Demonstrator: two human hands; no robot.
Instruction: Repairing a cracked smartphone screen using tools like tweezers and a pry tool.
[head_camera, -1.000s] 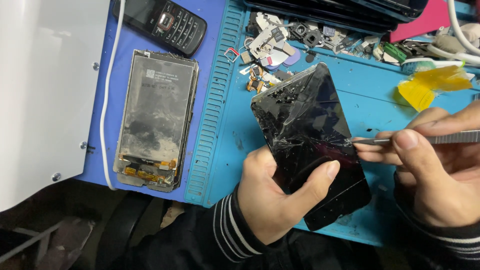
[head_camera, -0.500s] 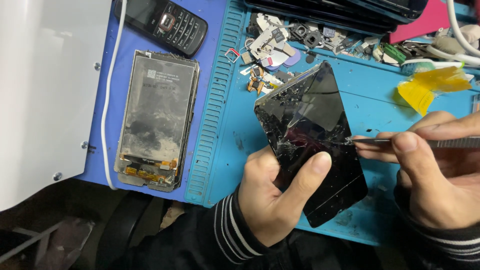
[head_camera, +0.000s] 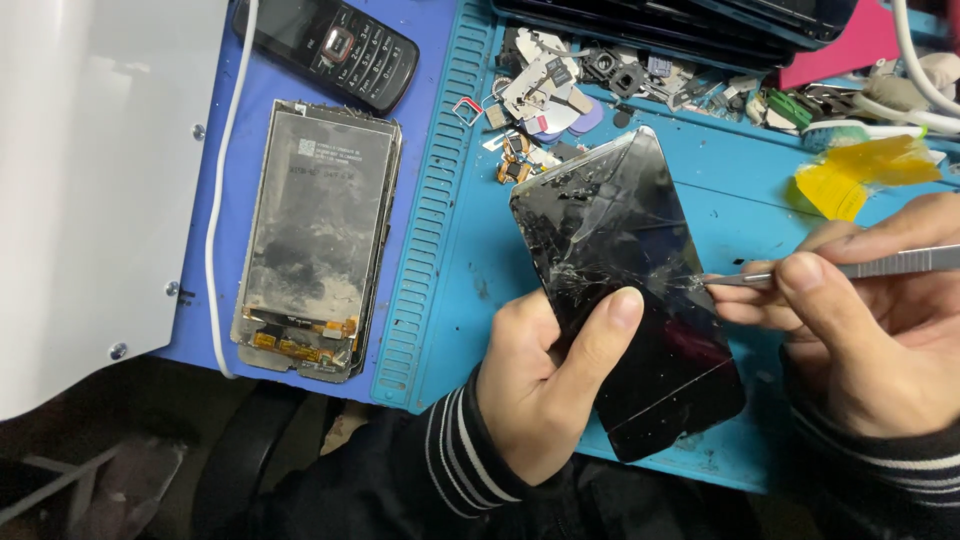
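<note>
Left hand: closed around the cracked smartphone, gripping it from the lower-left edge; thumb lies across the glass approx. at mid-height, remaining fingers are behind the body and not visible. Phone is held tilted above the teal repair mat, top end pointing up and to the right, screen side facing the camera. Glass is black, w/ dense cracks spreading from the centre and right edge, plus one long crack across the lower section.

Right hand: pinched narrow on metal tweezers, thumb on top, index and other fingers below. Tweezer tip touches the phone's right edge, at the crack cluster. Both wrists show dark sleeves w/ white stripes.

Surroundings:
- Stripped phone chassis, grey and dusty, lies flat on the blue mat to the left, well apart from the hands; orange flex connectors show at its bottom end.
- Black keypad phone lies above the chassis, at an angle.
- White cable runs along the chassis' left side.
- White panel w/ screws covers the left of the view.
- Small parts pile (connectors, boards, camera modules) sits on the teal mat just above the held phone.
- Yellow tape piece lies at upper right, near the right hand.
- Pink object, type cannot be determined, at the top right.
</note>
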